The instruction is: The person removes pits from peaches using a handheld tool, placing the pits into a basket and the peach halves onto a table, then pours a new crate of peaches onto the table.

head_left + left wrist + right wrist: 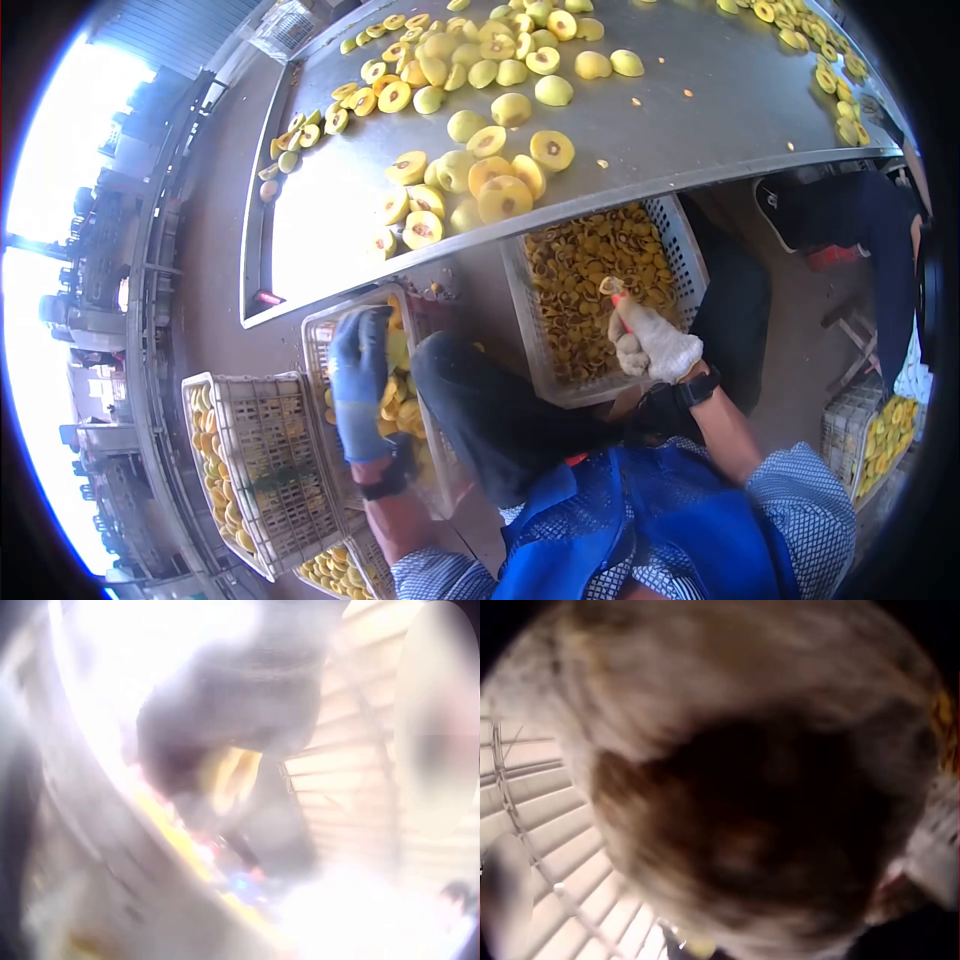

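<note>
My left hand (362, 375), in a blue-grey glove, is over a crate (312, 345) of yellow peach halves. In the bright, blurred left wrist view, a yellow peach half (238, 776) shows at the gloved fingers. My right hand (655, 345), in a whitish glove, grips a small red-handled tool (619, 312), its fingers curled around the handle. A pale piece of fruit (609, 286) shows at the tool's tip. Below that hand stands a white crate (683, 240) filled with brownish-yellow cut fruit pieces (590, 290). The glove (742, 667) fills most of the right wrist view.
A metal table (650, 130) ahead carries many peach halves (505, 198), with a raised rim along its near edge. Another crate (270, 450) of halves stands at the left. At the right are a second person's dark-clothed leg (850, 210) and a fruit-filled crate (845, 450).
</note>
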### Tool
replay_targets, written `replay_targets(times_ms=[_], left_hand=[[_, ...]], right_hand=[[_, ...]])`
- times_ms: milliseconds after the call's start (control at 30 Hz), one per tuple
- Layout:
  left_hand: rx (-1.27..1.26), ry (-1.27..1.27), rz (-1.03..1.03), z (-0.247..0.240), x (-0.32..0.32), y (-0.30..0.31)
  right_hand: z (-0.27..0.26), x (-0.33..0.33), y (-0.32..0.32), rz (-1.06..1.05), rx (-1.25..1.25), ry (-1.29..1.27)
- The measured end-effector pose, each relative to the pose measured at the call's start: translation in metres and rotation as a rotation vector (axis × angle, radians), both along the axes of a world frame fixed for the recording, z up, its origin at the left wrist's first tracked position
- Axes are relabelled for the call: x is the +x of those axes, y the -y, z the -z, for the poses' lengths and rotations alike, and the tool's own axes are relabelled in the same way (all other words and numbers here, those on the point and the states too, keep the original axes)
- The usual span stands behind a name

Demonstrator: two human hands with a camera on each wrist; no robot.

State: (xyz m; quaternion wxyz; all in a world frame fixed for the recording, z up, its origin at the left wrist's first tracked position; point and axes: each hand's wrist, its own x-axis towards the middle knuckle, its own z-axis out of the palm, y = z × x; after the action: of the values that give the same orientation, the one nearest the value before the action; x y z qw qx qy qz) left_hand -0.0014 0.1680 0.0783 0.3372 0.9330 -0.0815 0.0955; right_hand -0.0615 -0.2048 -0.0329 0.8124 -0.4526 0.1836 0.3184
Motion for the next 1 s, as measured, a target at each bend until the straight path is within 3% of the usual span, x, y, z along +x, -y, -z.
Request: replay_targets(times_ms=[100,167,233,333,400,500,600,667,800,1000], left_hand=[[0.157,-0.029,-0.282,-0.015,0.048,-0.023],[0.306,0.021,-0.297,0.020,0.105,-0.045],[0.482,-0.159,-0.229,0.061,0.162,-0.061],[0.141,-0.482,-0.142,0.058,0.174,-0.040],[0.161,-0.335,-0.155,0.055,0.159,-0.023],[-0.215,-0.028,-0.183,0.039,0.115,0.013],[-0.591,0.126,-0.037,0.037,0.072,0.054],[-0.693,0.100,-0.048,0.038,0.044,0.083],[-0.912,0.060,-0.015,0.042,0.016,0.123],[-1.020,0.033,-0.119,0.060,0.009,0.148]], right_hand=[[0.013,0.001,-0.006,0.030,-0.063,-0.010],[0.003,0.006,-0.014,-0.036,-0.148,-0.006],[0.002,0.007,-0.018,-0.043,-0.182,0.034],[-0.001,0.004,-0.019,-0.038,-0.211,0.059],[-0.001,0.002,-0.021,-0.029,-0.219,0.084],[-0.032,0.013,-0.038,-0.118,-0.197,0.290],[-0.061,0.029,-0.076,-0.083,-0.407,0.686],[-0.075,0.032,-0.093,-0.041,-0.563,0.858],[-0.092,0.031,-0.103,-0.141,-0.757,0.738],[-0.070,0.025,-0.103,-0.094,-0.733,0.766]])
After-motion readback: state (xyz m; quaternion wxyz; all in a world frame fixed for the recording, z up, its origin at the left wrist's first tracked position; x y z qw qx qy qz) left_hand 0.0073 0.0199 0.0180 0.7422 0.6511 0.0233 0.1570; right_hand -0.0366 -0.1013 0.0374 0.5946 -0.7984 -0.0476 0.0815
